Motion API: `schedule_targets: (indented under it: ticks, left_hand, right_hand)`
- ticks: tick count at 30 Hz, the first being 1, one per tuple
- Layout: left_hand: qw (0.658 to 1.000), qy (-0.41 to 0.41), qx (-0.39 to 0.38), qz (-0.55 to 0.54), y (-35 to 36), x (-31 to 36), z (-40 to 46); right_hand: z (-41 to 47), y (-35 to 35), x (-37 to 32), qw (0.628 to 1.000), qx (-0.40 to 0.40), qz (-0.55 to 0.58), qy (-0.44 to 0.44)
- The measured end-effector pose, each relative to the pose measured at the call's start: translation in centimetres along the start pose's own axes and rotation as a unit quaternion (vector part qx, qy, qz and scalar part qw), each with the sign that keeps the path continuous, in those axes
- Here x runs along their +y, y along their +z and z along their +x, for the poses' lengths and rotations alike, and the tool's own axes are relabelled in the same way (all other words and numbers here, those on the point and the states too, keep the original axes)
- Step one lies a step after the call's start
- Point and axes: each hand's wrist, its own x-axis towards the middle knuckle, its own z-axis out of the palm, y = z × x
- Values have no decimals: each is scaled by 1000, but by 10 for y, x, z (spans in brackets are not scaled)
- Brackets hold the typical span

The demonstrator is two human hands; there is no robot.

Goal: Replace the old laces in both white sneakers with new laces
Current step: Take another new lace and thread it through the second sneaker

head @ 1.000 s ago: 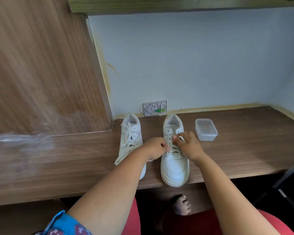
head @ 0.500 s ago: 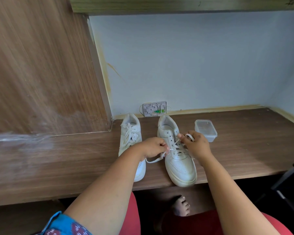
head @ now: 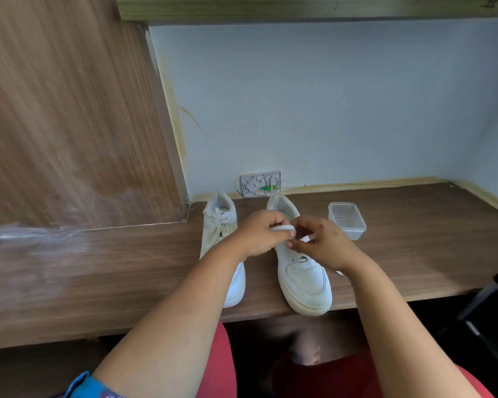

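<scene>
Lace (head: 282,227) pinched by both hands over the unmarked right sneaker (head: 302,271).

Soft, even daylight fills the scene, brightest on the pale wall (head: 328,104) at upper right. The space under the desk (head: 98,282) at the bottom falls into deep shadow. Wide-angle distortion bends the desk edge and the wooden panel (head: 69,110) at left, whose grain smears with blur. A pale sheen of glare marks the left-hand desk surface. The centre stays fairly sharp.
</scene>
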Motion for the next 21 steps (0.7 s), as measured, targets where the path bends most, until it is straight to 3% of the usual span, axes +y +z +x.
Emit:
schedule_targets:
  ticks: [3,5,7,8,10,12,15,18,21]
  left_hand:
    - [989,40,52,-136,-1,13,-2]
    - [968,61,156,-187,-4,21,-3]
    - [961,38,275,22,-8,18,1]
    - [953,-7,276,128,-9,14,1]
    - [951,-132,185,209,-5,3,1]
    - [959,-183,106,187,2,-7,4]
    - [992,-83,31,95,9,-10,4]
    - [990,22,-44,130,19,-5,0]
    - [987,69,-43,141,33,0,2]
  right_hand:
    - [1,2,-2,999,41,19,24]
    - [-1,0,4,993,66,69,64]
    - [-3,-2,6,977,94,168,92]
    - [-4,-4,3,961,109,234,98]
    - [-4,-6,-3,925,143,339,97]
    - [-3,-10,-8,906,164,376,102]
    - [-4,-16,-9,875,161,444,108]
    - [-5,-31,-8,796,169,573,94]
    - [-8,-49,-4,737,166,650,84]
